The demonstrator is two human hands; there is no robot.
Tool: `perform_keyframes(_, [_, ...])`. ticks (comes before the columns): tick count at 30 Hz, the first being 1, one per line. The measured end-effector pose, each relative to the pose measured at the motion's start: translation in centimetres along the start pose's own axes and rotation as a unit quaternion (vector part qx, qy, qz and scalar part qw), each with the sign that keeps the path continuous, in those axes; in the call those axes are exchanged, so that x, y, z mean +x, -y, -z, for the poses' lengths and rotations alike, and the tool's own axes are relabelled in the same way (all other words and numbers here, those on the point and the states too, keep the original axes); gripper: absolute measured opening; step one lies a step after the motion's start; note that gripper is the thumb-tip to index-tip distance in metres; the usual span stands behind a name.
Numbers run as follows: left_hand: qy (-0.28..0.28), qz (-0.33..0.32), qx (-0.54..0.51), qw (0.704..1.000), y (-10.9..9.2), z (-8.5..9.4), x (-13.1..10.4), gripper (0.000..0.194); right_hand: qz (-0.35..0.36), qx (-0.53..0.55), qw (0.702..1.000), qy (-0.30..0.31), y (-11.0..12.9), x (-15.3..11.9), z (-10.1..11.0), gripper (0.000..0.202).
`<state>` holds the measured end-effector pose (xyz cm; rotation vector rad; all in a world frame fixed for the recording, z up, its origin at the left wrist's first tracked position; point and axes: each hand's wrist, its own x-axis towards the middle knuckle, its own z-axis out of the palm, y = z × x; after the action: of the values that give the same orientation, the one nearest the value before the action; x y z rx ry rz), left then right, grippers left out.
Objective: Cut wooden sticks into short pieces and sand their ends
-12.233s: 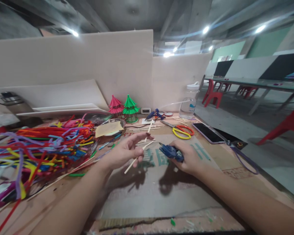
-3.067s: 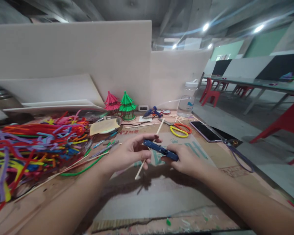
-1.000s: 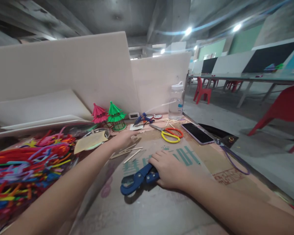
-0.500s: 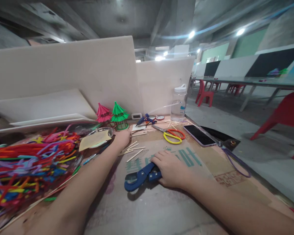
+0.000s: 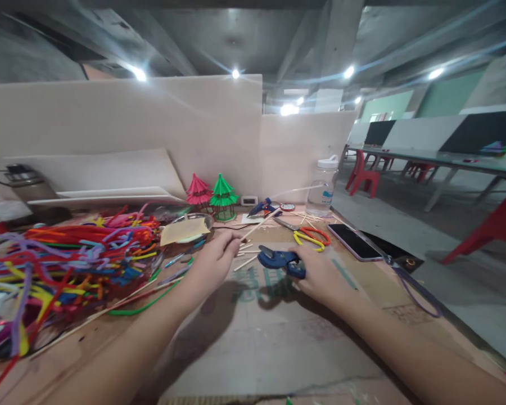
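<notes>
My left hand [image 5: 217, 254] pinches a thin wooden stick [image 5: 258, 226], which slants up and away to the right. My right hand [image 5: 320, 273] is wrapped around the handles of a blue pipe cutter [image 5: 278, 259], its jaw pointing left, just over the cardboard [image 5: 253, 337]. Between the hands and the back of the table lie several short wooden sticks [image 5: 245, 264]. Scissors [image 5: 308, 242] with one yellow and one orange handle lie beyond my right hand. Behind the raised stick is a blue glue gun [image 5: 260, 207].
Pipe cleaners [image 5: 88, 253] in many colours pile up at left, near a bowl with a yellowish card [image 5: 185, 230]. A pink [image 5: 198, 190] and a green little pavilion [image 5: 223, 197] stand at the back. A phone [image 5: 354, 242] and a water bottle [image 5: 321, 188] are at right.
My left hand has come back from the far sticks, now holding one raised. My right hand has lifted the cutter and moved it forward. The view has shifted left.
</notes>
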<state>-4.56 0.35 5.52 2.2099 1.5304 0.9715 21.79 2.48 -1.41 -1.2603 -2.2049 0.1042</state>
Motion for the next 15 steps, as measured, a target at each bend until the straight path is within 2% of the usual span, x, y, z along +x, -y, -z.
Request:
perform_keyframes(4, [0.001,-0.013,-0.048,0.999,-0.3,-0.6,-1.8,0.031,0.007,-0.022,1.000,-0.010,0.1,-0.1,-0.2,0.045])
perform_keyframes(9, [0.036,-0.033,-0.091,0.995,-0.8,-0.8,-2.3,0.032,0.029,-0.044,0.999,-0.015,-0.8,-0.3,-0.8,0.051])
perform_keyframes(15, [0.076,-0.066,-0.123,0.987,-1.3,-1.1,-2.7,0.021,0.143,-0.090,0.982,-0.081,-1.5,-0.4,-0.1,0.048])
